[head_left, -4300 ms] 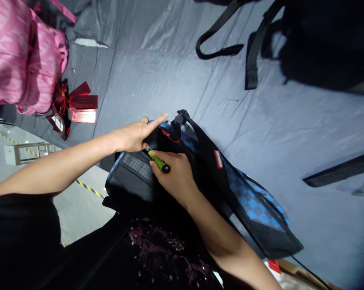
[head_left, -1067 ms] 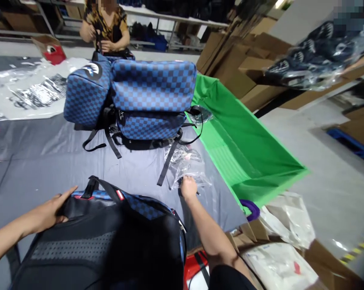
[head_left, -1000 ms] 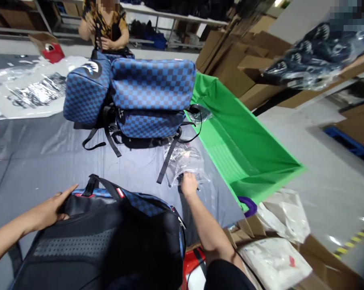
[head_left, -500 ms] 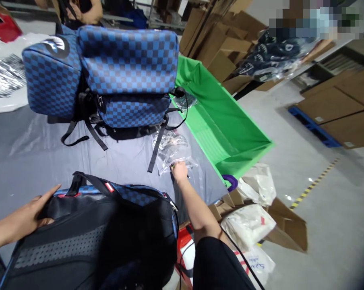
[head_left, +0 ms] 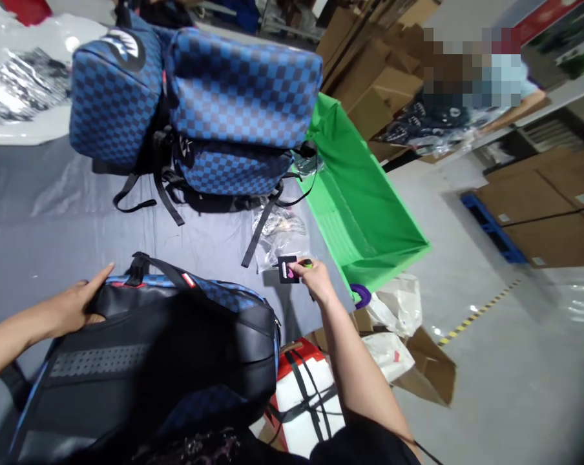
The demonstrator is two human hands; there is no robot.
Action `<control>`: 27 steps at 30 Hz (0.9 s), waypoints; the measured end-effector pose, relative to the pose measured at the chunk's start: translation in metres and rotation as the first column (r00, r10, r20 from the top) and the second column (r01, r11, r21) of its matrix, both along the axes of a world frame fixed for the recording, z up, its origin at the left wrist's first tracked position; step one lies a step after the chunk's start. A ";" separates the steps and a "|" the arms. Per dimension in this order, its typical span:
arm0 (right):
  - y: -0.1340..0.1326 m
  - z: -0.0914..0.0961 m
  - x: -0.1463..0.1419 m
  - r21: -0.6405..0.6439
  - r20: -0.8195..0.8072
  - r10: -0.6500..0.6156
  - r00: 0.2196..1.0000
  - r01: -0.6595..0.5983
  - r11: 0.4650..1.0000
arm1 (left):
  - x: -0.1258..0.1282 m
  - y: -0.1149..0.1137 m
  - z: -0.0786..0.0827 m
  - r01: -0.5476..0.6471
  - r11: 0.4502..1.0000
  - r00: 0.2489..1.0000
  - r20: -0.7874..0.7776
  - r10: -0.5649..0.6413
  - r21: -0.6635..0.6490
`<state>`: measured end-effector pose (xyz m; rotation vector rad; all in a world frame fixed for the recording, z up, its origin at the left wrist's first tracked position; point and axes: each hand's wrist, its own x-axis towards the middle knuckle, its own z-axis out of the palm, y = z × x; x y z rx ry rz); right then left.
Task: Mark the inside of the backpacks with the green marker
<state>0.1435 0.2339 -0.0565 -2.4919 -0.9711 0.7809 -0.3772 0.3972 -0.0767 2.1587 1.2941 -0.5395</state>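
Observation:
A black backpack (head_left: pixel 127 368) with blue checkered trim lies at the table's near edge, its back panel up. My left hand (head_left: pixel 73 307) grips its upper left edge, thumb on the near side and index finger stretched along the top. In my right hand (head_left: pixel 316 279) is a small black hang tag (head_left: pixel 287 270) with white print and a pink mark, pinched between thumb and fingers. A small tool with a yellow-green end (head_left: pixel 308 263) shows in the same hand; its kind is unclear. Just beyond lies a clear plastic bag (head_left: pixel 278 236) of small items.
Blue checkered backpacks (head_left: pixel 243 90) are piled across the table (head_left: pixel 44 213). A green fabric bin (head_left: pixel 369 213) adjoins its right side. A red and white box (head_left: pixel 306 394), white bags (head_left: pixel 393 355) and cartons stand below. Another person holding a plastic-wrapped patterned item (head_left: pixel 432 126) stands at the back right.
My right hand has lifted from the clear plastic bag with the black hang tag now visible in it. My left hand stays on the backpack. The view has shifted.

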 end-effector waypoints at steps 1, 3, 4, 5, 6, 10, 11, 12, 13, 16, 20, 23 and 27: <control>0.005 0.011 -0.010 0.059 -0.070 0.031 0.997 -0.027 0.998 | 0.004 0.001 0.003 0.005 1.000 0.999 -0.039 -0.006 -0.022; 0.021 0.026 -0.040 0.159 -0.196 0.113 0.974 -0.082 0.984 | 0.016 0.002 0.014 0.010 0.998 0.990 -0.140 -0.019 -0.065; 0.032 0.030 -0.059 0.199 -0.260 0.165 0.951 -0.114 0.973 | 0.023 0.002 0.021 0.015 0.997 0.981 -0.191 -0.030 -0.078; 0.044 0.032 -0.080 0.239 -0.329 0.229 0.916 -0.154 0.959 | 0.030 0.001 0.028 0.016 0.996 0.972 -0.233 -0.035 -0.082; 0.056 0.033 -0.103 0.288 -0.393 0.306 0.867 -0.200 0.936 | 0.035 -0.001 0.035 0.004 0.996 0.963 -0.267 -0.028 -0.093; 0.098 0.026 -0.192 0.505 -0.380 0.613 0.692 -0.400 0.765 | 0.035 -0.022 0.045 -0.159 0.985 0.983 -0.086 0.164 0.061; 0.106 0.023 -0.211 0.533 -0.316 0.659 0.683 -0.447 0.719 | 0.030 -0.033 0.043 -0.209 0.969 0.978 0.033 0.206 0.135; 0.112 0.020 -0.226 0.545 -0.260 0.691 0.674 -0.489 0.682 | 0.025 -0.046 0.041 -0.245 0.948 0.965 0.151 0.217 0.204; 0.117 0.018 -0.240 0.544 -0.222 0.722 0.655 -0.531 0.649 | 0.019 -0.059 0.038 -0.264 0.929 0.949 0.243 0.202 0.260; 0.127 0.013 -0.268 0.480 -0.142 0.823 0.550 -0.689 0.543 | 0.006 -0.098 0.024 -0.275 0.882 0.913 0.392 0.114 0.383; 0.133 0.013 -0.291 0.203 -0.079 0.939 0.335 -0.917 0.344 | -0.003 -0.120 0.007 -0.337 0.787 0.842 0.539 0.007 0.516; 0.134 0.011 -0.308 0.046 -0.171 0.978 0.121 -0.990 0.131 | -0.008 -0.121 0.002 -0.360 0.769 0.807 0.590 -0.028 0.528; 0.130 0.005 -0.326 -0.065 -0.118 0.993 0.016 -0.998 0.008 | -0.010 -0.130 0.006 -0.562 0.692 0.788 0.548 0.281 0.454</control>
